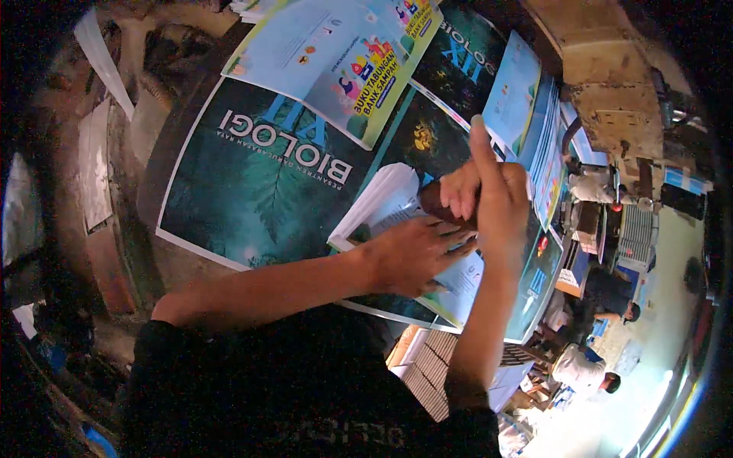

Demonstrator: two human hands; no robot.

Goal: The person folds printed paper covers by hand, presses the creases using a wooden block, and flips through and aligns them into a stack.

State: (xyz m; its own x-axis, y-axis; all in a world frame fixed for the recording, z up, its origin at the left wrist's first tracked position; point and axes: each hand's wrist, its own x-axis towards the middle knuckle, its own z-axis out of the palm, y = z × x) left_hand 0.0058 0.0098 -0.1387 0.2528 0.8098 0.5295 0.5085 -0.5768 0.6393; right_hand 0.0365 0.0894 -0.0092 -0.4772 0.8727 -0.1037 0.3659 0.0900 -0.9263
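The right hand is smeared by blur, and it and the left hand cover much of a small brown object, so its full shape cannot be told. The left hand also hides the middle of the curled pale sheets near the desk's front edge. Printed covers hide most of the desk. Beyond its far edge, the pale blue sheets are cut off by the upper frame. The dark shirt runs out below, its lettering dim. Past the desk's right corner, 2 people are too small to make out their work.
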